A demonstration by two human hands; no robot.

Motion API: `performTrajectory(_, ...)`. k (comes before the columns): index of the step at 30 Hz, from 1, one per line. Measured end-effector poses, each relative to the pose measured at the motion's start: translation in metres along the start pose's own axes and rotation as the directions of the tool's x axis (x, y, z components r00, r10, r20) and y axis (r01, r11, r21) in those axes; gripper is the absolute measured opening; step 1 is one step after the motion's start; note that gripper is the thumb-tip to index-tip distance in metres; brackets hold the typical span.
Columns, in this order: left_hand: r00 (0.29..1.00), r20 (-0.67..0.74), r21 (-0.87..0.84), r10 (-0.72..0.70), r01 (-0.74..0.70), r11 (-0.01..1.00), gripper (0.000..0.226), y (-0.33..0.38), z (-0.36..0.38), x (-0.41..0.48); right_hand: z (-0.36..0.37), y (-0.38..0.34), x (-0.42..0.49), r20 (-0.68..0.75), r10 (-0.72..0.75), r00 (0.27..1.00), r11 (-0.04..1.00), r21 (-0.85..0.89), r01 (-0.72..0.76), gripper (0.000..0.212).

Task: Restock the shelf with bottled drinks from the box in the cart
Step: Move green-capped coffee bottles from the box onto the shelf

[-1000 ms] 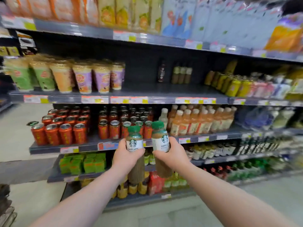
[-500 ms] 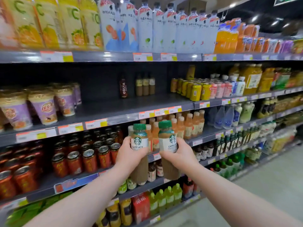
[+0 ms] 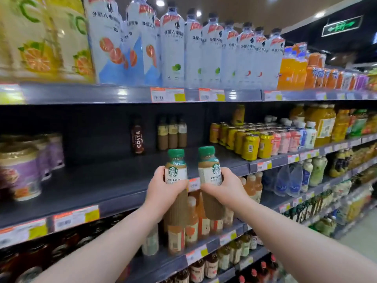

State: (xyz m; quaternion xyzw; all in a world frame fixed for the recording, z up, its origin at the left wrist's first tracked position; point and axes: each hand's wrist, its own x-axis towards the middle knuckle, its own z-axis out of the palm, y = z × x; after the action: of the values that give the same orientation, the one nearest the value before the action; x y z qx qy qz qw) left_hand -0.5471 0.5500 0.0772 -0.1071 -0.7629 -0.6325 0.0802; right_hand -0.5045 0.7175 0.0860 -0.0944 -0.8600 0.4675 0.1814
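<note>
My left hand grips a green-capped caffe latte bottle. A second, matching latte bottle is gripped by my right hand. Both bottles are upright, side by side, in front of the edge of a dark shelf that has a wide bare stretch. At the back of that shelf stand a dark Costa bottle and three brown bottled drinks. The box and the cart are out of view.
Yellow and pink cans fill the same shelf to the right, and purple cups stand at its left. Tall water bottles line the shelf above. Orange-capped tea bottles sit on the shelf below my hands.
Both hands have lifted the two latte bottles from the level of the can shelf up to the edge of the half-bare shelf above. The view has tilted upward and closer.
</note>
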Motion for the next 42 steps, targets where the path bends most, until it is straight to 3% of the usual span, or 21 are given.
performTrajectory(7, 0.998, -0.062, -0.020, -0.017, 0.016, 1.000, 0.041, -0.005, -0.002, 0.061, 0.012, -0.004, 0.095, 0.027, -0.071, 0.997, 0.997, -0.024, 0.071, 0.040)
performTrajectory(12, 0.983, -0.182, -0.002, -0.003, 0.002, 1.000, 0.032, -0.008, 0.001, 0.099, 0.026, -0.003, 0.170, 0.067, -0.130, 0.989, 0.991, -0.001, 0.131, 0.042)
performTrajectory(21, 0.894, -0.448, 0.053, 0.004, 0.022, 0.998, 0.035, -0.008, 0.028, 0.152, 0.062, 0.017, 0.287, 0.256, -0.196, 0.947, 0.980, 0.006, 0.201, 0.059)
performTrajectory(29, 0.804, -0.595, 0.082, 0.014, 0.044, 0.996, 0.038, -0.012, 0.051, 0.168, 0.095, 0.033, 0.349, 0.313, -0.279, 0.908, 0.958, 0.161, 0.239, 0.046)
performTrajectory(37, 0.804, -0.595, 0.141, 0.025, 0.074, 0.987, 0.038, -0.015, 0.055, 0.196, 0.117, 0.045, 0.375, 0.380, -0.374, 0.846, 0.925, 0.212, 0.314, 0.051)
performTrajectory(42, 0.832, -0.552, 0.150, 0.048, 0.043, 0.988, 0.037, -0.020, 0.050, 0.222, 0.126, 0.044, 0.385, 0.367, -0.274, 0.889, 0.961, 0.073, 0.267, 0.069)
